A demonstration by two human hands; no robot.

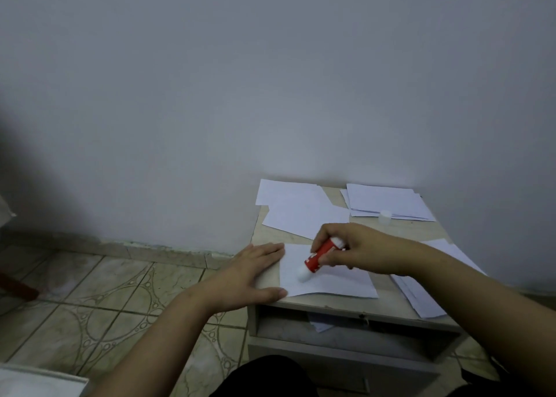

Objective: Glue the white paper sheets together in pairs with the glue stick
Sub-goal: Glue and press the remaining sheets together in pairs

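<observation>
Right now you are in the gluing step: your right hand [353, 251] is wrapped around the red glue stick [322, 255], tilted with its white tip down on the sheet [337, 279] that lies at the front of the worktop [388, 302]. The tip sits near the sheet's left part, so most of the surface to the right looks not yet covered, though glue on white paper cannot be made out here. Your left hand [255, 276] lies flat with fingers straight, pressing the sheet's left edge and the worktop beside it, holding nothing.

The stick's cap [385, 215] stands on the back right pile [388, 201]. Another loose spread of sheets [298, 207] lies at the back left, and more sheets [427, 291] hang over the right edge, partly under your right forearm.

Next, as I judge it, you need to drag the tip across the rest of the sheet, edges and corners included, while the left hand keeps it from sliding. Then you need 1 fresh sheet, laid square on top and pressed flat.
</observation>
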